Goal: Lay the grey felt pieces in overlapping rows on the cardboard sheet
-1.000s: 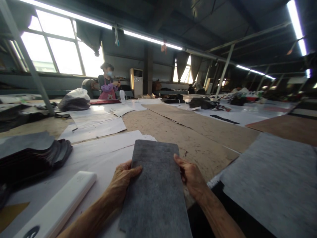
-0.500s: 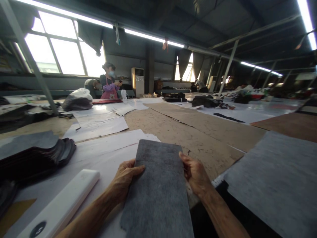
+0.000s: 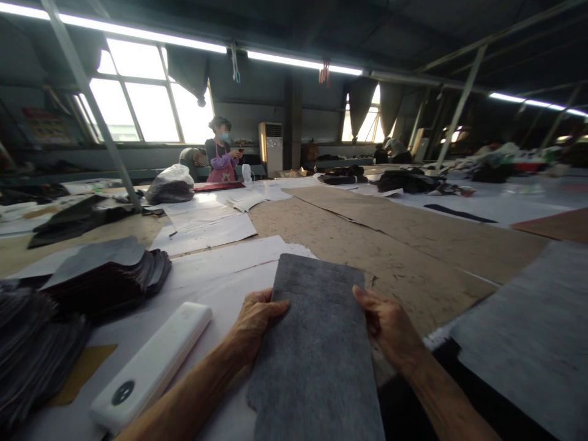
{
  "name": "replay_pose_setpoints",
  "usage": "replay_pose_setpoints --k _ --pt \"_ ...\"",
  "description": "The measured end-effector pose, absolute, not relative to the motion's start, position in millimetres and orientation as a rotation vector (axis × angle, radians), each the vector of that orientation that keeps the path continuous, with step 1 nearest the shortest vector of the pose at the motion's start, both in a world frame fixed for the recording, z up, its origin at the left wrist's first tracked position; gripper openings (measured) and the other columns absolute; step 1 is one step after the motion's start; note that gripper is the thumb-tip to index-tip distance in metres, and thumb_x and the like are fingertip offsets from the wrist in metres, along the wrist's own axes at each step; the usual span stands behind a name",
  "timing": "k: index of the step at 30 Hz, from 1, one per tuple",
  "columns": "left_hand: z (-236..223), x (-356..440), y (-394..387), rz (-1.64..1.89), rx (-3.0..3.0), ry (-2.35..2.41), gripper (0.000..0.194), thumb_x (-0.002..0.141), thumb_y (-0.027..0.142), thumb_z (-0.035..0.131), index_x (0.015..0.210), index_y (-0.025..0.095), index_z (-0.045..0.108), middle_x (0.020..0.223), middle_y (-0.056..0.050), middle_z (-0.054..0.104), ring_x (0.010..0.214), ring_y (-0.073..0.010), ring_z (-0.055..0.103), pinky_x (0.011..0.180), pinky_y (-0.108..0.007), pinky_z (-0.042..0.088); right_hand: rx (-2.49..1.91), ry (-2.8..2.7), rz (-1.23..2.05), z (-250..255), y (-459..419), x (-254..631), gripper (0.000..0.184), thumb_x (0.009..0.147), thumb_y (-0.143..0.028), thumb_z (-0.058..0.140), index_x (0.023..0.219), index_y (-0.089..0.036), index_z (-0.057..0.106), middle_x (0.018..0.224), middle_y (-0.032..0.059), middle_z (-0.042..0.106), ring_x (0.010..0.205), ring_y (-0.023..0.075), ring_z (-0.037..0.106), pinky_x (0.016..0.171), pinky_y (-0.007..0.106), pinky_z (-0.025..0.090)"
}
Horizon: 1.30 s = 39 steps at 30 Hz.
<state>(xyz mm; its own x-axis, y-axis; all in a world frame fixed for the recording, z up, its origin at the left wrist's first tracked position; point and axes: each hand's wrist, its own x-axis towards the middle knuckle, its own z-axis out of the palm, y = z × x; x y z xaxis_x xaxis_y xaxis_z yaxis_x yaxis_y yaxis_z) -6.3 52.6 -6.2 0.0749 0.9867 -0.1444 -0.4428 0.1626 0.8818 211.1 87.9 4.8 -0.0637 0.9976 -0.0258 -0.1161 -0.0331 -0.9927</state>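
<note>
A grey, felt-like cut piece of sheet material [image 3: 316,343] stands tilted in front of me, its lower end cut off by the frame. My left hand [image 3: 257,318] grips its left edge, thumb on the front face and fingers behind. On the opposite edge, near the upper corner, my right hand [image 3: 386,321] is closed with its thumb at the border; its other fingers are partly hidden. Whether it is one layer or several I cannot tell. Beside my left forearm lies a long white device [image 3: 154,367] with a dark oval on its end.
Stacks of grey cut pieces [image 3: 105,269] lie at the left, beside a yellow-brown scrap [image 3: 85,373]. Brown board [image 3: 294,226] and white paper [image 3: 220,269] cover the table. A large grey sheet [image 3: 528,343] is at right. Across the table stands a masked person [image 3: 223,156].
The view has turned slightly left, so the scene sits further right and more of the left stacks shows. Both hands keep their hold on the grey piece.
</note>
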Motion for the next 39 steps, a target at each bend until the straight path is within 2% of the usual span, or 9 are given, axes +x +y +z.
replay_pose_setpoints --k 3,5,6,9,13,20,29,33,39 --pt "-8.9 -7.7 51.8 1.262 0.775 0.908 0.026 0.062 0.02 0.07 0.086 0.01 0.067 0.068 -0.008 0.068 0.056 -0.0182 0.062 0.055 -0.028 0.05 -1.093 -1.188 1.466 8.0 80.1 210.5 0.031 0.058 -0.042 0.076 0.068 -0.016 0.063 0.048 -0.0034 0.048 0.04 0.0087 0.038 0.04 0.022 0.037" --pt "-8.7 -7.7 50.7 1.275 0.769 0.915 0.025 0.062 0.02 0.069 0.085 0.01 0.067 0.068 -0.009 0.069 0.055 -0.0184 0.062 0.054 -0.028 0.05 -1.067 -1.226 1.527 9.0 76.9 209.8 0.035 0.055 -0.035 0.077 0.083 -0.017 0.066 0.063 0.0 0.06 0.052 0.015 0.052 0.054 0.028 0.048" --pt "-8.1 -7.4 50.1 1.281 0.765 0.918 0.025 0.063 0.02 0.069 0.086 0.01 0.067 0.069 -0.009 0.069 0.055 -0.0184 0.062 0.054 -0.028 0.051 -1.057 -1.247 1.536 8.8 76.1 209.7 0.039 0.054 -0.031 0.078 0.089 -0.017 0.065 0.071 0.0014 0.063 0.06 0.0182 0.057 0.061 0.031 0.049" --pt "-5.8 -6.2 48.2 1.297 0.752 0.931 0.026 0.063 0.02 0.069 0.087 0.011 0.067 0.068 -0.008 0.069 0.056 -0.0189 0.062 0.054 -0.029 0.051 -1.039 -1.283 1.53 6.7 75.7 210.0 0.048 0.054 -0.024 0.076 0.099 -0.016 0.063 0.085 0.0038 0.066 0.074 0.0232 0.061 0.067 0.034 0.05" --pt "-3.8 -5.0 47.3 1.306 0.743 0.941 0.026 0.065 0.019 0.067 0.09 0.011 0.066 0.068 -0.009 0.069 0.056 -0.0192 0.063 0.054 -0.029 0.052 -0.994 -1.261 1.537 3.4 75.4 210.5 0.053 0.053 -0.022 0.075 0.104 -0.016 0.062 0.089 0.0044 0.067 0.074 0.0231 0.061 0.068 0.034 0.05" --pt "-4.3 -4.2 45.5 1.342 0.736 0.932 0.03 0.063 0.02 0.069 0.092 0.011 0.065 0.069 -0.009 0.069 0.054 -0.0194 0.063 0.052 -0.029 0.053 -0.89 -1.279 1.566 4.1 72.7 213.7 0.039 0.063 -0.023 0.067 0.101 -0.016 0.064 0.091 0.0047 0.067 0.08 0.023 0.061 0.073 0.032 0.048" --pt "-5.6 -6.8 50.1 1.389 0.7 0.93 0.033 0.061 0.016 0.07 0.092 0.01 0.064 0.067 -0.008 0.069 0.054 -0.0206 0.064 0.051 -0.029 0.054 -0.718 -1.293 1.629 -1.3 73.7 218.1 0.042 0.064 -0.018 0.065 0.107 -0.019 0.064 0.106 0.006 0.063 0.096 0.0245 0.058 0.085 0.035 0.045" --pt "-5.5 -6.3 49.2 1.381 0.706 0.929 0.03 0.063 0.016 0.069 0.092 0.01 0.064 0.068 -0.009 0.069 0.055 -0.0211 0.064 0.051 -0.029 0.054 -0.742 -1.266 1.618 0.6 72.4 215.8 0.039 0.063 -0.022 0.071 0.102 -0.019 0.066 0.103 0.0056 0.065 0.092 0.0239 0.059 0.083 0.034 0.046" --pt "-8.5 -7.6 48.7 1.379 0.732 0.908 0.032 0.063 0.018 0.069 0.094 0.011 0.064 0.068 -0.009 0.069 0.053 -0.0206 0.064 0.05 -0.029 0.053 -0.871 -1.208 1.573 2.2 71.0 211.2 0.041 0.058 -0.03 0.077 0.096 -0.017 0.068 0.087 0.0048 0.068 0.074 0.0224 0.062 0.072 0.033 0.05"
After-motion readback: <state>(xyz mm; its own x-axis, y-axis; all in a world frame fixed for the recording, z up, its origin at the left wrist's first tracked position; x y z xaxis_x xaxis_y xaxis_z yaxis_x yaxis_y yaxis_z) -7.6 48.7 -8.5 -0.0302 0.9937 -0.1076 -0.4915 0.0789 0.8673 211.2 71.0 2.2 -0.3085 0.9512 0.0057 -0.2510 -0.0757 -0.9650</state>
